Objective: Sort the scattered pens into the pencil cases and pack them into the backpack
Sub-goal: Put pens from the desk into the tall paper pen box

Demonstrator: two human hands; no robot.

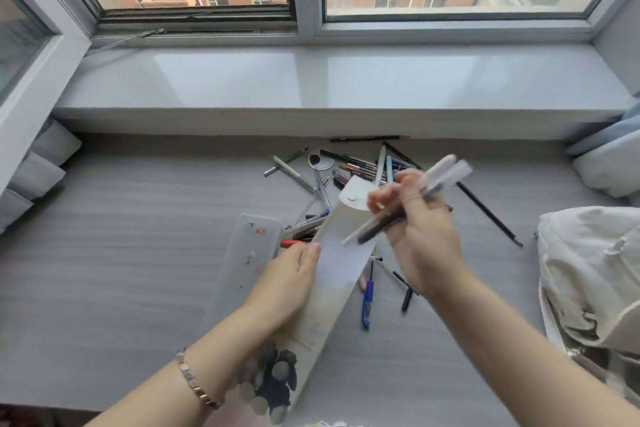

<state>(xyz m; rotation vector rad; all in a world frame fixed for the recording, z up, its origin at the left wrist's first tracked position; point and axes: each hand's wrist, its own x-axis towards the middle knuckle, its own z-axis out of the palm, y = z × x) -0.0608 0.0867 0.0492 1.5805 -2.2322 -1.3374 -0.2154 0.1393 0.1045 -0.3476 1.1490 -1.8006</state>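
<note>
Pens heaped mid-surface, cases in front, backpack at right

Loose pens (349, 166) scattered on the surface (121, 236) just before the windowsill (311, 80); one pencil case (242, 263) lying flat left of the heap, a second case (341, 253) held above it in the left hand (287, 284); several pens (408, 204) in the right hand (419, 229) over that case; backpack (588, 274) at far right

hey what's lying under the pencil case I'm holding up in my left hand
Under the white pencil case, loose pens poke out: a red one on its left, a blue one on its right. Whatever lies directly beneath is covered by the case and your left hand.
</note>
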